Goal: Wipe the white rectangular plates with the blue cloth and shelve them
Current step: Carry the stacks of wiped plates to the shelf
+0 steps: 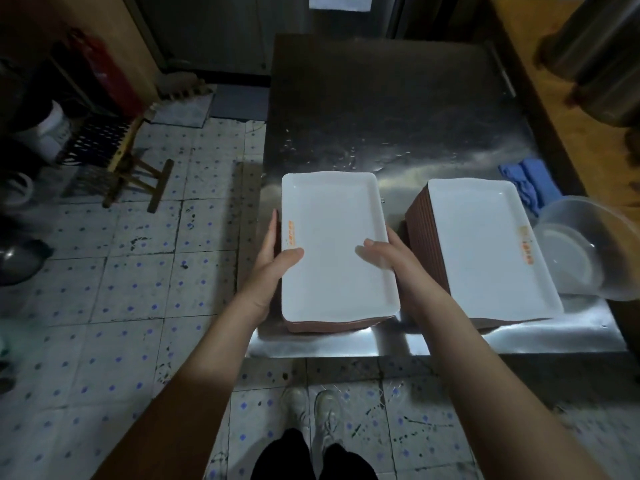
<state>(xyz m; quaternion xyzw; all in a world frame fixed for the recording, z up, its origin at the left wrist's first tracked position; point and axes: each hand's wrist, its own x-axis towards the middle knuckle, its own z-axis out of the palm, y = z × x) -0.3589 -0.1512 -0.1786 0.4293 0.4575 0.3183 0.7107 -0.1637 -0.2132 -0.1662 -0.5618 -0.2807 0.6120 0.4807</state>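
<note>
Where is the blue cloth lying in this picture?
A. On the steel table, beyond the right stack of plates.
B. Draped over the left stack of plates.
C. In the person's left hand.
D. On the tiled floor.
A: the blue cloth lies bunched on the steel table beyond the right stack, while the left hand and right hand grip the left stack.

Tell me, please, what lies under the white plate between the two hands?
Under the top plate sits a stack of brown-backed plates, with only their edges showing at its near end. Their white faces and their number are covered.
</note>
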